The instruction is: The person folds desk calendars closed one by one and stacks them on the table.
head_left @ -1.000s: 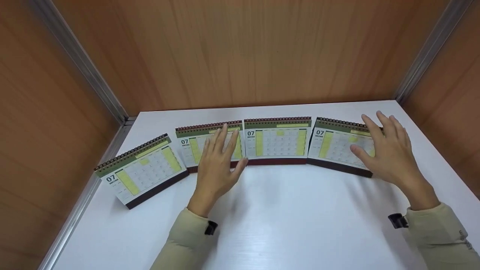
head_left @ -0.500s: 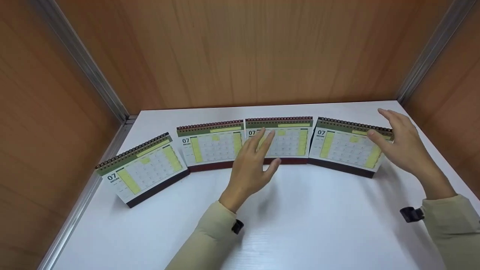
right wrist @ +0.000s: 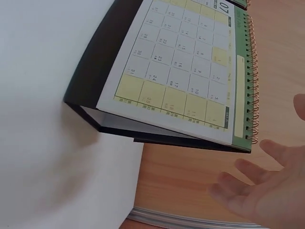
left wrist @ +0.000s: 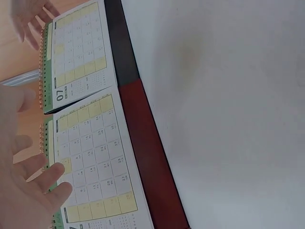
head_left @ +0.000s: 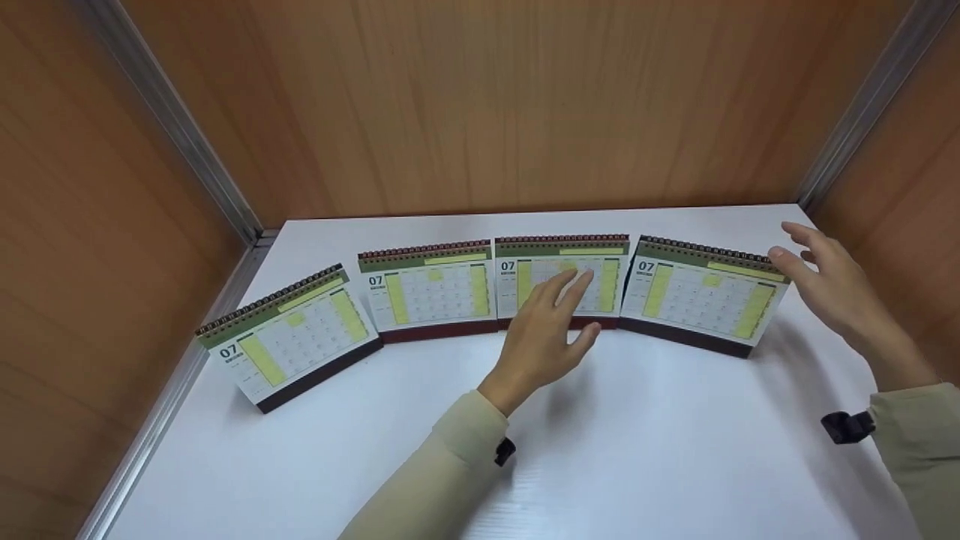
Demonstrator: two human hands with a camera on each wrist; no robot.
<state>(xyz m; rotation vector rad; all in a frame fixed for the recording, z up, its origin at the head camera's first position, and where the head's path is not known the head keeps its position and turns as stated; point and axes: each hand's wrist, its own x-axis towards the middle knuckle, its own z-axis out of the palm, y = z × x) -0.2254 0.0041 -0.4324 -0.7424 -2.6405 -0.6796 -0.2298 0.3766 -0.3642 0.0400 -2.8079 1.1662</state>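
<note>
The rightmost calendar (head_left: 701,300) stood upright toward the table's right edge, its dark base on the white table (head_left: 637,450). The person's right hand (head_left: 832,289) was released, loosely bent fingers just beside that calendar's upper corner, with a gap showing between. Over the table's middle, the left hand (head_left: 536,345) was also released, fingers spread and grasping nothing, in front of a red-based calendar (head_left: 544,266); whether fingertips touched its page could not be told. Another red-based calendar (head_left: 431,294) stood left of the table's middle, and a dark-based calendar (head_left: 292,337) stood angled near the table's left edge.
</note>
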